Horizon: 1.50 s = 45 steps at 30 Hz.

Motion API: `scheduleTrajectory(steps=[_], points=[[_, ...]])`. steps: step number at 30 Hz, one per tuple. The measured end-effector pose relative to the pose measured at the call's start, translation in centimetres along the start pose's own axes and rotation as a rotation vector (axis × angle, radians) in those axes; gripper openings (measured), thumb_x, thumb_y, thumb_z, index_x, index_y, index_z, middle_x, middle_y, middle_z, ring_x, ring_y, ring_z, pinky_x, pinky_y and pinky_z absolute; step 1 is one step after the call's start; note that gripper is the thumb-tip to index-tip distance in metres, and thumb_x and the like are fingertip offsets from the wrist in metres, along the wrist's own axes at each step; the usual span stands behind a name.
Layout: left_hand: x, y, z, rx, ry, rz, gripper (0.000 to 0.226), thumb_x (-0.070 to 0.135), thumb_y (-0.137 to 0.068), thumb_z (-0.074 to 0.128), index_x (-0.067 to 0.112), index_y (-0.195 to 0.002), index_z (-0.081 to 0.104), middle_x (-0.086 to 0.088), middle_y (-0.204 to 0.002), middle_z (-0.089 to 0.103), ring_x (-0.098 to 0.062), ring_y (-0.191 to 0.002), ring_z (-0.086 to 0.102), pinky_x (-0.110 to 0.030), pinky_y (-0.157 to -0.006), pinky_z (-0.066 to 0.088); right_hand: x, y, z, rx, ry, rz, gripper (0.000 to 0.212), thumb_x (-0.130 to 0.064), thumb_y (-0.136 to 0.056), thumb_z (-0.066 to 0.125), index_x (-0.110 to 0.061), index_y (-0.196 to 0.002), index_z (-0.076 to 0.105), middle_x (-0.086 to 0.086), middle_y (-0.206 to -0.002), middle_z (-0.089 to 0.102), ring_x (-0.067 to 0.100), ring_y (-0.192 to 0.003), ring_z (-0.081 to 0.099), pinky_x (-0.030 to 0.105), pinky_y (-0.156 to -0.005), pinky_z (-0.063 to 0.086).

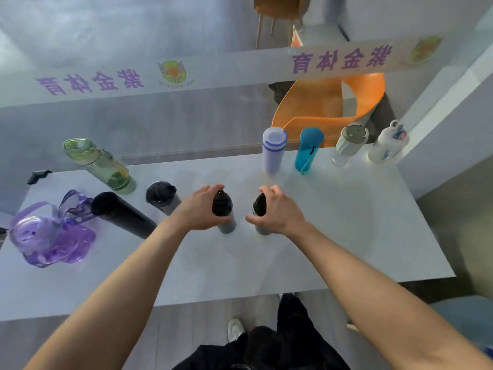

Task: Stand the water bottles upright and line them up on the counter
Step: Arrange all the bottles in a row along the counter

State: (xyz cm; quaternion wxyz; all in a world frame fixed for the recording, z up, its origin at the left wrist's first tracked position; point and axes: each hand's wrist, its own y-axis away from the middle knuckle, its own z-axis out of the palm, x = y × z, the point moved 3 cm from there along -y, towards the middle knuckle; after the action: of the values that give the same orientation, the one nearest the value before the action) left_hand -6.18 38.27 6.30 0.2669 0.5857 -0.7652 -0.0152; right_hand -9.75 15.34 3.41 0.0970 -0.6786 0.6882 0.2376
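Head view is showing both hands working near the middle of the counter (346, 236): the left hand (198, 210) is wrapping round the upper body of a grey bottle with a black cap (222, 209), and the right hand (277, 212) is gripping a second grey black-capped bottle (260, 209) the same way, both standing upright and just beside each other. Along the far edge toward the right corner, a white-blue bottle (273, 149), a teal bottle (309, 149), a ribbed grey tumbler (349, 142) and a white bottle (388, 144) are already standing in a row. Toward the left edge, a green bottle (101, 164), a dark shaker (161, 197) and a black flask (122, 213) are waiting, with a purple bottle (50, 235) lying on its side. The held bottles are looking rigid and smooth, probably light if empty, so a mid-body grip below the cap is seeming safest; the caps are offering less purchase and the tall narrow shapes could be tipping easily.
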Motion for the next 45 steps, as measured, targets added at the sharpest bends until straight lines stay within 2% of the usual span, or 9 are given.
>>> scheduleTrajectory(steps=[3,8,11,14,20,23,30,37,45], points=[[-0.7,0.5,1.1,0.002,0.022,-0.001,0.106,0.047,-0.078,0.088,0.030,-0.166,0.031,-0.007,-0.146,0.056,-0.031,-0.134,0.057,-0.044,-0.110,0.049,0.3,0.9,1.2,0.004,-0.025,0.042,0.088,-0.049,-0.075,0.082,-0.027,-0.151,0.044,0.010,-0.131,0.050,0.040,-0.115,0.064,0.043,-0.101,0.056],[-1.1,0.1,2.0,0.073,0.044,-0.010,0.100,0.042,-0.080,0.085,0.030,-0.165,0.033,-0.009,-0.141,0.059,-0.035,-0.127,0.060,-0.048,-0.101,0.053,0.9,1.2,1.4,0.013,-0.118,0.104,0.092,-0.046,-0.076,0.080,-0.035,-0.157,0.038,0.009,-0.131,0.047,0.039,-0.110,0.067,0.041,-0.102,0.056],[-1.6,-0.4,2.4,0.113,0.068,-0.001,0.094,0.037,-0.080,0.082,0.039,-0.163,0.036,-0.007,-0.130,0.060,-0.035,-0.115,0.064,-0.047,-0.095,0.057,1.2,1.2,1.6,0.040,-0.132,0.115,0.102,-0.046,-0.076,0.084,-0.023,-0.160,0.032,0.011,-0.139,0.048,0.038,-0.118,0.065,0.042,-0.103,0.054],[-1.9,-1.4,2.3,0.126,0.088,-0.010,0.091,0.034,-0.078,0.081,0.044,-0.159,0.040,-0.005,-0.122,0.058,-0.036,-0.106,0.065,-0.048,-0.093,0.058,2.0,1.1,1.7,0.100,-0.188,0.134,0.096,-0.048,-0.073,0.090,-0.015,-0.147,0.038,0.010,-0.138,0.052,0.036,-0.118,0.064,0.039,-0.099,0.053],[-1.9,-4.2,-0.2,0.155,0.074,-0.015,0.086,0.033,-0.077,0.081,0.041,-0.154,0.046,-0.006,-0.117,0.058,-0.036,-0.105,0.064,-0.043,-0.092,0.056,1.4,-2.5,0.9,0.116,-0.227,0.067,0.092,-0.054,-0.069,0.090,-0.023,-0.143,0.043,0.006,-0.131,0.058,0.028,-0.117,0.064,0.037,-0.098,0.057],[-2.1,-5.7,-2.1,0.189,0.060,-0.030,0.088,0.031,-0.076,0.084,0.041,-0.154,0.046,-0.003,-0.117,0.058,-0.032,-0.104,0.061,-0.042,-0.089,0.055,0.5,-5.2,0.5,0.140,-0.253,0.064,0.096,-0.051,-0.070,0.089,-0.019,-0.146,0.041,0.008,-0.134,0.062,0.030,-0.119,0.065,0.040,-0.101,0.056],[-4.4,-9.1,-5.7,0.239,0.039,-0.060,0.087,0.033,-0.072,0.086,0.043,-0.148,0.046,-0.005,-0.119,0.056,-0.036,-0.100,0.063,-0.046,-0.087,0.058,-1.7,-11.2,-0.4,0.188,-0.311,0.026,0.082,-0.045,-0.069,0.090,-0.019,-0.134,0.048,0.004,-0.124,0.062,0.025,-0.114,0.063,0.036,-0.098,0.053],[-7.4,-13.0,-6.8,0.206,0.066,-0.079,0.085,0.022,-0.073,0.087,0.040,-0.146,0.047,-0.007,-0.126,0.055,-0.035,-0.109,0.061,-0.047,-0.088,0.059,-3.5,-16.9,0.2,0.167,-0.314,0.117,0.087,-0.043,-0.067,0.091,-0.019,-0.139,0.047,0.006,-0.132,0.061,0.026,-0.122,0.062,0.033,-0.104,0.050],[-9.9,-16.3,-6.9,0.191,0.085,-0.101,0.086,0.028,-0.077,0.087,0.040,-0.152,0.045,-0.008,-0.122,0.053,-0.040,-0.110,0.061,-0.043,-0.092,0.055,-5.3,-20.5,0.6,0.187,-0.328,0.162,0.088,-0.043,-0.068,0.093,-0.017,-0.138,0.046,0.006,-0.136,0.057,0.027,-0.119,0.062,0.034,-0.102,0.049]])
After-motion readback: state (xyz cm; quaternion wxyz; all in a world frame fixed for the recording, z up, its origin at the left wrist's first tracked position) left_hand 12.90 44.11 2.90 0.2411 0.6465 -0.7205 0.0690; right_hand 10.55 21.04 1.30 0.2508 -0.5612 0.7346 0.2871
